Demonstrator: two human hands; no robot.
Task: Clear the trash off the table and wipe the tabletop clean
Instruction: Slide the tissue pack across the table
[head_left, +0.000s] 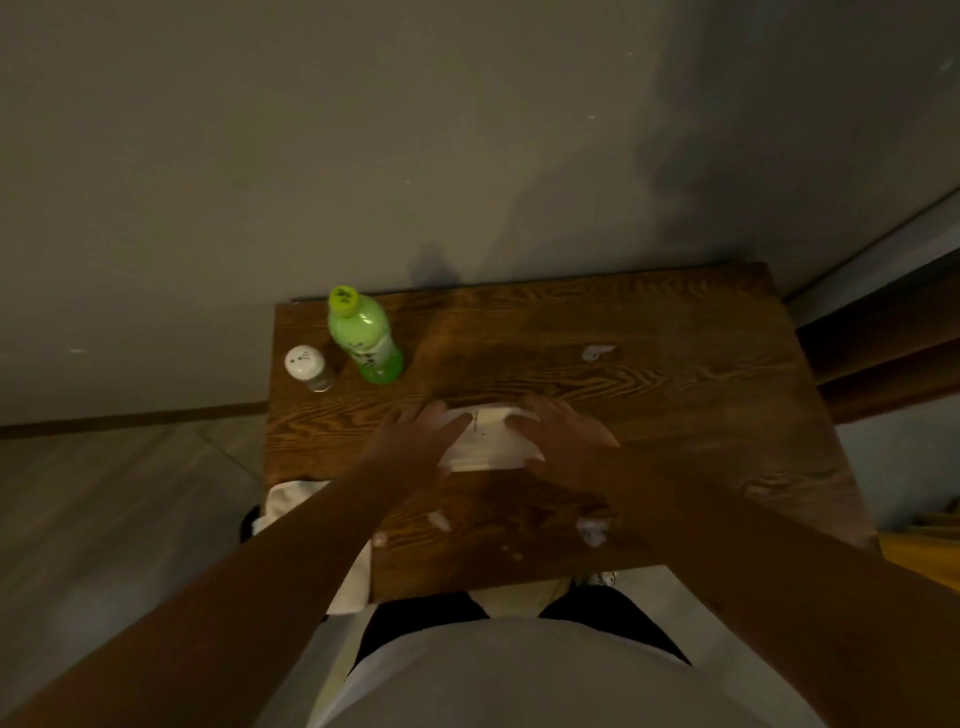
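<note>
The person wears a light grey top that fills the near middle of the view, and black trousers or shorts below it. Both forearms are bare, with no sleeves on them. The left hand (415, 441) and the right hand (563, 434) carry no gloves, rings or watch.

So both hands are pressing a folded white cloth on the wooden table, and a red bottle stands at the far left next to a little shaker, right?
Nearly. The head view shows the bottle is green with a yellow-green cap, not red. The rest holds: the left hand and right hand press the folded white cloth on the wooden table, and the shaker stands beside the bottle at the far left.
</note>
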